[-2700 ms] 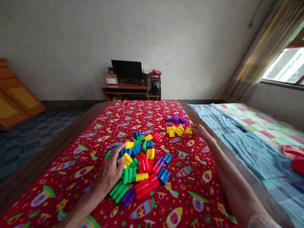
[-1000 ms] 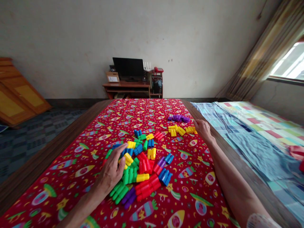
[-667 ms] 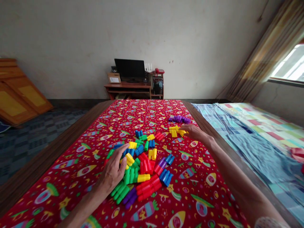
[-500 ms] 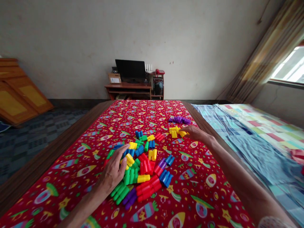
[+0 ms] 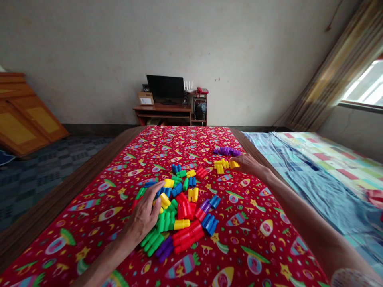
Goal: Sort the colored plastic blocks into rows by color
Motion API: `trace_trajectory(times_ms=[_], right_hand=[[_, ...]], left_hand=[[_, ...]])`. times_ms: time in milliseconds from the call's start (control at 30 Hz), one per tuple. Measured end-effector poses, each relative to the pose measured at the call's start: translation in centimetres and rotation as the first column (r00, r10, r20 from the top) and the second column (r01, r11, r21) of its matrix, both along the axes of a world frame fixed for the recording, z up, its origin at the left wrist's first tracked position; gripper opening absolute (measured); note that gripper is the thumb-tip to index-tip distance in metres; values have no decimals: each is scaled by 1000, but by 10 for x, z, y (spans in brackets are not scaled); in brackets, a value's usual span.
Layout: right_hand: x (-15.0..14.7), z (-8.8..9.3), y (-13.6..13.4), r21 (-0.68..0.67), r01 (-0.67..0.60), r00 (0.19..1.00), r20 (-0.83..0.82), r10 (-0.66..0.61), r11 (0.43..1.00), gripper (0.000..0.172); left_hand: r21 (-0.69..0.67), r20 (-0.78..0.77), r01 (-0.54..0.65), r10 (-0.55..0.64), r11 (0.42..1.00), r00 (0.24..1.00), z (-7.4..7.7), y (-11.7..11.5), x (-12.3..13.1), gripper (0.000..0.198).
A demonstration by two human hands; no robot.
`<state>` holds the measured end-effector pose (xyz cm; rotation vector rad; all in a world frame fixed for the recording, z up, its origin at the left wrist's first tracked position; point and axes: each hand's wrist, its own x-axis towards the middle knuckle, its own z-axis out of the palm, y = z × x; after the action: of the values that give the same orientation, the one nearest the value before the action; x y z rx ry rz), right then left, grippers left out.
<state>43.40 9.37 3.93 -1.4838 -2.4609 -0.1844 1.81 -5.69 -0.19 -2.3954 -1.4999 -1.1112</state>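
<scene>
Many plastic blocks in red, green, blue, yellow and purple lie in a loose pile on the red patterned cloth (image 5: 119, 223). At the pile's left side rests my left hand (image 5: 146, 209), fingers apart, beside a yellow block (image 5: 164, 200). Farther off on the right, the fingers of my right hand (image 5: 245, 164) are closed on a yellow block (image 5: 233, 164). Just left of it lie other yellow blocks (image 5: 220, 164). A row of purple blocks (image 5: 226, 151) sits behind them.
Beyond the cloth's far end stands a desk (image 5: 163, 108) with a monitor (image 5: 165, 88) and a red telephone (image 5: 202, 91). To the right is a bed with a blue and checked cover (image 5: 308, 179). A wooden cabinet (image 5: 32, 113) stands at the left.
My right hand has shifted slightly right and back, and the yellow block at its fingertips has turned and moved a little. My left hand looks the same.
</scene>
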Motion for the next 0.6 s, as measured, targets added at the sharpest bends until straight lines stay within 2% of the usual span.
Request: trace_trajectory(times_ms=[100, 167, 300, 433, 600], right_hand=[[-3, 3, 2, -74, 3, 991, 137, 7, 997, 34], [-9, 8, -1, -78, -11, 987, 161, 24, 997, 33], [-33, 17, -13, -61, -136, 974, 172, 145, 989, 25], [-62, 10, -28, -47, -258, 933, 248, 262, 965, 20], [-73, 1, -32, -34, -253, 905, 344, 249, 967, 21]], left_hand=[[27, -16, 10, -9, 1000, 1000, 0, 0, 0, 41], [36, -27, 16, -15, 999, 1000, 1, 0, 0, 40], [42, -35, 28, -26, 999, 999, 1, 0, 0, 39], [51, -20, 32, -31, 998, 999, 0, 1, 0, 38], [28, -5, 35, -35, 999, 999, -1, 0, 0, 39]])
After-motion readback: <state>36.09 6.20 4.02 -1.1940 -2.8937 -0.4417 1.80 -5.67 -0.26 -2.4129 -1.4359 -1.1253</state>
